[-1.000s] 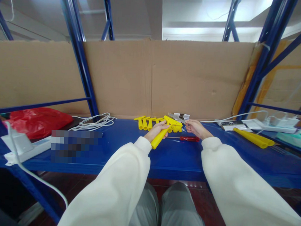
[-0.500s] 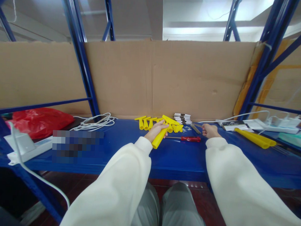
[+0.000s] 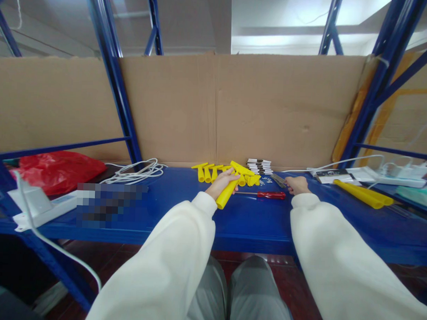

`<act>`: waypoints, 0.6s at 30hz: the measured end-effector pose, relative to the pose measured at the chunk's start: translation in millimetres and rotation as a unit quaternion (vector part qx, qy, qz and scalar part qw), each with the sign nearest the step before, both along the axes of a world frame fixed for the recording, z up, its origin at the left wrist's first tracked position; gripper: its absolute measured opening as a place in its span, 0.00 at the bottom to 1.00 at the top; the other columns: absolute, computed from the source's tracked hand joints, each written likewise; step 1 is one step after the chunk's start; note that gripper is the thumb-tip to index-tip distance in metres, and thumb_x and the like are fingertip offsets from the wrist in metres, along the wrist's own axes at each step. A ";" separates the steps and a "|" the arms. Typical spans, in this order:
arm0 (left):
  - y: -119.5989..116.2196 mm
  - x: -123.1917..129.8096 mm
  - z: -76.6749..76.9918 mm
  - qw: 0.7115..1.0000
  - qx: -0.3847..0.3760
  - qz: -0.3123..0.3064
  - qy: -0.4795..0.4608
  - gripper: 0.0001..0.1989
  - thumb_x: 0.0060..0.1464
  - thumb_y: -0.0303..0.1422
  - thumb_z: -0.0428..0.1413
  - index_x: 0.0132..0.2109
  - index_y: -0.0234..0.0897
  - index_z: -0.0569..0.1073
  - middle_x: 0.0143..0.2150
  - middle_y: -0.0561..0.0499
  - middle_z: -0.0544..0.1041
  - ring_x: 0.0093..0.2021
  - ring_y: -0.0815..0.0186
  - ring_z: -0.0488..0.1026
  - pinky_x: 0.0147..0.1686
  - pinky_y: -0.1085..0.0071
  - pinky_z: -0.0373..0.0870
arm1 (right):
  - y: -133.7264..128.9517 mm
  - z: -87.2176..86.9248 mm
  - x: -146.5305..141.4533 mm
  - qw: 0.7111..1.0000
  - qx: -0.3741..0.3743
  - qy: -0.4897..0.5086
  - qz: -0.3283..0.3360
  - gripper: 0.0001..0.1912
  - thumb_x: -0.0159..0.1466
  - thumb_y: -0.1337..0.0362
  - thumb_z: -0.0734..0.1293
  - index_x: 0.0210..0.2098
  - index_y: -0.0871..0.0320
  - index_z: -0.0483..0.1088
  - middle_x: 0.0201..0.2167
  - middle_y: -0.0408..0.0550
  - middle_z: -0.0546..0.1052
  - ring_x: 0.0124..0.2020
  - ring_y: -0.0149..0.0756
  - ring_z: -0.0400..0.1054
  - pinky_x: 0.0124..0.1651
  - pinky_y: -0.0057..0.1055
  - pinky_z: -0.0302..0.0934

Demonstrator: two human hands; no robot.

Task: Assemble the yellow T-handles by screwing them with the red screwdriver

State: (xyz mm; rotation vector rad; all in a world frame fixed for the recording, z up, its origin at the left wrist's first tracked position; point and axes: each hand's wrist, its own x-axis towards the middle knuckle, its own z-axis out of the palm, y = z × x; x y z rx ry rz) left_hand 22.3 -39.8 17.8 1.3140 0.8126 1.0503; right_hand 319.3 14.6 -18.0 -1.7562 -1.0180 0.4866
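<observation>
My left hand (image 3: 222, 183) is wrapped round the tube of a yellow T-shaped plastic handle (image 3: 227, 194), its open end pointing down toward me. Right of it, my right hand (image 3: 297, 185) is closed, its fingertips at the end of some thin grey metal strips (image 3: 278, 180) on the blue shelf. It seems to pinch one strip; the fingers partly hide it. More yellow T-shaped handles (image 3: 201, 171) stand behind my left hand. A screwdriver (image 3: 271, 195) with a red handle lies between my hands, with small metal screws (image 3: 267, 180) scattered behind it.
White-and-black pieces (image 3: 259, 166) are stacked at the back by the cardboard wall (image 3: 271, 110). Two long yellow tubes (image 3: 362, 195) and power strips with cables (image 3: 407, 174) lie to the right. On the left are a red plastic bag (image 3: 59, 171), coiled white cable (image 3: 138, 171) and another power strip (image 3: 59, 209).
My right hand has shifted slightly left, and the grey strips at its fingertips now lie closer together. My left hand still holds the yellow handle in nearly the same place.
</observation>
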 end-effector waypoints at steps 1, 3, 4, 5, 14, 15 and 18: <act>-0.5 0.2 0.4 1.000 0.003 -0.004 0.001 0.30 0.58 0.24 0.55 0.67 0.36 0.61 0.31 0.53 0.74 0.18 0.73 0.69 0.17 0.78 0.64 | -2.2 1.4 -1.0 0.999 -0.030 -0.014 -0.029 0.02 0.54 0.67 0.70 0.27 0.59 0.74 0.16 0.52 0.68 0.21 0.45 0.68 0.24 0.39 0.64; -1.4 0.4 1.7 1.000 0.005 -0.002 0.003 0.30 0.58 0.24 0.56 0.67 0.35 0.62 0.31 0.53 0.75 0.18 0.74 0.68 0.17 0.78 0.64 | -5.9 3.4 -2.3 0.994 -0.071 -0.053 -0.064 0.02 0.54 0.66 0.70 0.27 0.58 0.74 0.17 0.54 0.70 0.25 0.47 0.71 0.28 0.40 0.65; -1.7 0.4 2.6 1.000 0.003 0.006 0.004 0.31 0.58 0.24 0.56 0.67 0.35 0.61 0.31 0.53 0.76 0.17 0.74 0.68 0.17 0.78 0.64 | -7.1 3.9 -2.5 0.992 -0.073 -0.079 -0.062 0.02 0.54 0.65 0.70 0.27 0.58 0.75 0.18 0.55 0.71 0.27 0.48 0.72 0.29 0.40 0.66; -1.8 0.3 3.7 1.000 0.003 0.015 0.004 0.32 0.57 0.24 0.57 0.67 0.35 0.61 0.31 0.53 0.76 0.17 0.74 0.68 0.17 0.78 0.64 | -7.8 4.0 -2.5 0.990 -0.070 -0.107 -0.060 0.03 0.54 0.64 0.71 0.27 0.58 0.75 0.19 0.55 0.72 0.29 0.50 0.73 0.29 0.40 0.66; 4.1 -1.1 6.1 0.984 0.151 0.090 0.009 0.35 0.54 0.23 0.59 0.68 0.45 0.64 0.58 0.45 0.77 0.33 0.67 0.78 0.24 0.77 0.72 | -20.1 16.8 -17.3 0.965 -0.068 -0.244 -0.071 0.07 0.55 0.64 0.72 0.30 0.62 0.77 0.33 0.67 0.78 0.43 0.56 0.75 0.37 0.37 0.66; 3.8 -1.7 5.2 0.976 0.194 0.097 0.032 0.35 0.53 0.22 0.59 0.67 0.45 0.65 0.62 0.46 0.74 0.41 0.63 0.80 0.29 0.76 0.75 | -22.6 20.4 -21.7 0.965 -0.058 -0.248 -0.065 0.06 0.56 0.64 0.71 0.30 0.62 0.77 0.34 0.67 0.79 0.43 0.55 0.75 0.38 0.37 0.65; 0.7 -6.3 2.6 0.931 0.317 0.079 0.159 0.33 0.51 0.19 0.57 0.63 0.46 0.72 0.66 0.51 0.70 0.63 0.57 0.69 0.50 0.69 0.75 | -27.6 29.8 -38.0 0.971 0.029 -0.236 -0.009 0.06 0.59 0.65 0.68 0.29 0.59 0.77 0.31 0.58 0.79 0.38 0.47 0.74 0.37 0.34 0.64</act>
